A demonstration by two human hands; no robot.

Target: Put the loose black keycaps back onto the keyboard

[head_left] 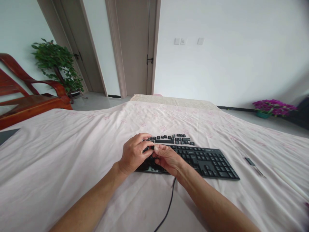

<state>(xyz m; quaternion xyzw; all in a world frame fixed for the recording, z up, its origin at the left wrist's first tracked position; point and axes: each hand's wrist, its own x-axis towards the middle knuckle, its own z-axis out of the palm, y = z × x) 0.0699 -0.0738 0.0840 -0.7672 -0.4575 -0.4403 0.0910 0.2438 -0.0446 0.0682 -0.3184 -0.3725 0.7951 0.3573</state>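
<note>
A black computer keyboard (214,162) lies on the cloth in front of me, and both hands are over its left part. Several keys there are off, showing the dark base. My left hand (134,154) curls its fingers and thumb around a small black keycap (152,147). From the other side, my right hand (170,159) pinches at the same keycap, its thumb tip against it. The fingertips meet just above the keyboard, partly hiding the cap. Behind the keyboard lie several loose keycaps (185,139) and a long spacebar (164,141).
A wire keycap puller (250,161) with a dark handle and a pale stick (291,183) lie at right on the pink-white cloth (96,138). The keyboard's cable (168,207) runs toward me. A dark flat object (8,136) rests at the left edge, near a wooden chair (36,101).
</note>
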